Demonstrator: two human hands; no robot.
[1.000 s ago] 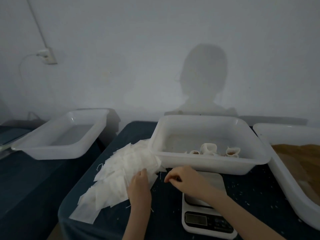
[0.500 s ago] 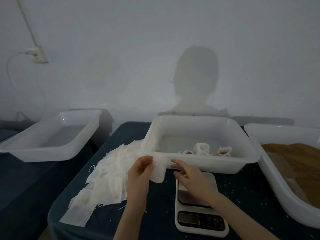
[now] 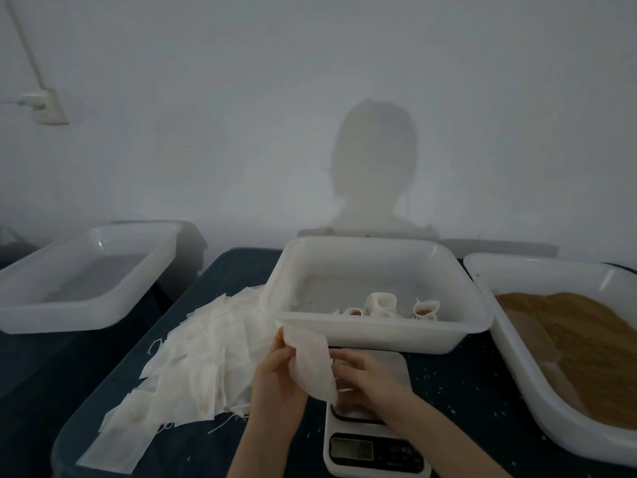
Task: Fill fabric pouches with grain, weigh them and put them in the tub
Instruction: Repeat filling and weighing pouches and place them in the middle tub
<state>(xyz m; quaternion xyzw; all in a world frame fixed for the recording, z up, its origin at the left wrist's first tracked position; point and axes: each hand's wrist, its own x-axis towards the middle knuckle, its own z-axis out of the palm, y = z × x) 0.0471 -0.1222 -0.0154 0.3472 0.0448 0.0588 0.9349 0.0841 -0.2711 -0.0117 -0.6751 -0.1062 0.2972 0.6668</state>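
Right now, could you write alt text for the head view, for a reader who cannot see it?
Both hands, left hand and right hand, hold one empty fabric pouch above a kitchen scale. Behind it a white tub holds filled pouches, beside a pouch pile and grain tub.

Both forearms bare, no sleeves or jewellery.

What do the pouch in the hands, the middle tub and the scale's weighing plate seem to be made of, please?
The pouch looks like thin white non-woven or gauzy fabric: matte, limp, with loose threads at its edge. The middle tub seems to be moulded white plastic, smooth and slightly glossy, with rounded corners and a rolled rim. The scale's plate looks like brushed metal, grey and dull, though the dim light leaves that open.
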